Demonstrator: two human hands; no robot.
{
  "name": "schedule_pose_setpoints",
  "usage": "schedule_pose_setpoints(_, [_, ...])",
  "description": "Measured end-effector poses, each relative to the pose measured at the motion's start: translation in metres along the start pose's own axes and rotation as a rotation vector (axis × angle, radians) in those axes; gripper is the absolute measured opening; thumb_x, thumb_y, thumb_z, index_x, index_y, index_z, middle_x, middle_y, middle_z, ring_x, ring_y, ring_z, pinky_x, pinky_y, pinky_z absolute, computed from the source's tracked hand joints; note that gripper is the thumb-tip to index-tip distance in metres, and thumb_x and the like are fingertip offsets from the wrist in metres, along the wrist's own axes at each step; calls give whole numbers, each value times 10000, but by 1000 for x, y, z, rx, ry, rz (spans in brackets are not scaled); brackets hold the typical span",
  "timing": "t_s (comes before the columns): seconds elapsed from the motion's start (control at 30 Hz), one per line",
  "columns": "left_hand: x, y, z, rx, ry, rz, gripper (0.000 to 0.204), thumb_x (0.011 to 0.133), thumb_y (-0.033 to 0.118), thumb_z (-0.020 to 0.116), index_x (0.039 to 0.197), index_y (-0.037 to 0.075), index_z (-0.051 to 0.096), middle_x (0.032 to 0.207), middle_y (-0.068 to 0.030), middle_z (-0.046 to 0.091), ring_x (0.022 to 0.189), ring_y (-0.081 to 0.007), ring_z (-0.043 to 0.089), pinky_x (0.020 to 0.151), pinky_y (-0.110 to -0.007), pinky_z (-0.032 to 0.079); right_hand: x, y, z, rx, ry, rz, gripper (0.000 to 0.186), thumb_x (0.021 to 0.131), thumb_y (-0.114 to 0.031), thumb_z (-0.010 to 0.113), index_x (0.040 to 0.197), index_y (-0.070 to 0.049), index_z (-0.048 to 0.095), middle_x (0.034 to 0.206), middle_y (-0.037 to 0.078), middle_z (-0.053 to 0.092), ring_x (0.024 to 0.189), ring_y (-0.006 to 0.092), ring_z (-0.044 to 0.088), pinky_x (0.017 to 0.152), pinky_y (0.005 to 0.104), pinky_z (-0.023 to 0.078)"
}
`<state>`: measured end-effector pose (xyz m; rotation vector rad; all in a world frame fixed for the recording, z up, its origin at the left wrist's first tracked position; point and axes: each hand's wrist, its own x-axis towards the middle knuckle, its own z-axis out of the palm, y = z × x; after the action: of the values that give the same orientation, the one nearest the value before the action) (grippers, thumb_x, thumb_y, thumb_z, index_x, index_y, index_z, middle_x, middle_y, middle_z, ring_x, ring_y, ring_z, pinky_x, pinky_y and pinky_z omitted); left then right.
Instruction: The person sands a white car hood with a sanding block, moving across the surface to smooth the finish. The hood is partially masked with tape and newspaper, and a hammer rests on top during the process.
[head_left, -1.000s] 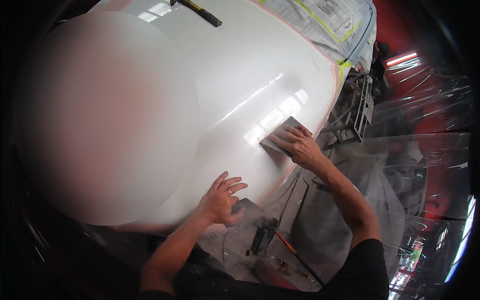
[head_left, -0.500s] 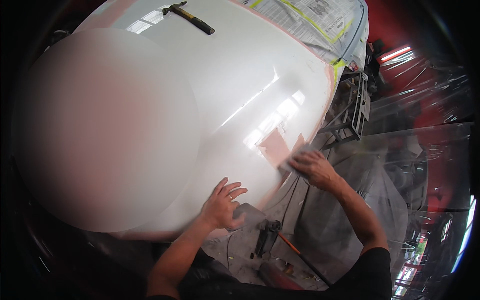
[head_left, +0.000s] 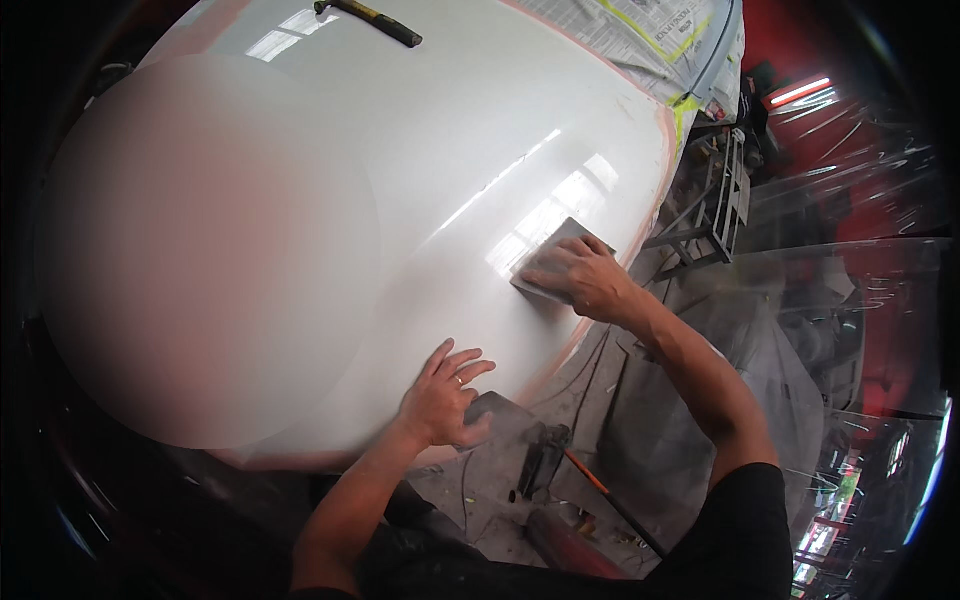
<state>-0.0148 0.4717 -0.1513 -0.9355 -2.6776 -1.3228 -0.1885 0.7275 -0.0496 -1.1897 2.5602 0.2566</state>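
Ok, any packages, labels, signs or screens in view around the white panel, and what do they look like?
No packages, labels or screens show.
Printed newspaper sheets: masking beyond the far edge of the white panel, grey print with yellow-green tape strips.
Red wall area with a bright light strip: upper right, behind clear plastic sheeting; cannot tell whether it is a sign.

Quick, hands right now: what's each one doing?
Left hand: open, flat on the white panel, holding nothing.
Right hand: pressing a grey sanding sheet on the panel.
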Motion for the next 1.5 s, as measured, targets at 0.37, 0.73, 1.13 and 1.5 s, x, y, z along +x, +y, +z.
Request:
schedule_pose_setpoints(0.37, [-1,4,-2,34,-8,6,325,726,376,686,648,61,706,1287,-22,597,1324,-205,442,1202,-492,224,-98,-2,40,87,11,65,654,800,-49,608,1387,-331,550,1391,21,529,1316,281,448,1155,532,264])
schedule_pose_setpoints(0.73, [0,1,-1,21,-2,15,330,727,385,682,675,63,726,1298,-19,593,1330,-196,438,1208,-480,217,-17,22,0,-7,159,67,666,749,20,620,1376,-195,556,1366,34,572,1292,256,491,1081,434,362])
schedule_pose_setpoints(1.13, [0,0,1,25,-4,13,321,714,369,692,643,57,700,1290,-18,595,1319,-202,447,1200,-488,229,-12,24,10,89,72,102,673,721,12,633,1368,-162,570,1389,45,554,1308,276,470,1101,419,348])
schedule_pose_setpoints(1.5, [3,5,0,57,-22,33,313,685,346,709,613,45,665,1296,-32,596,1302,-245,458,1180,-537,243,-116,17,58,197,98,155,769,698,46,610,1429,-163,493,1440,48,514,1376,295,409,1169,462,291])
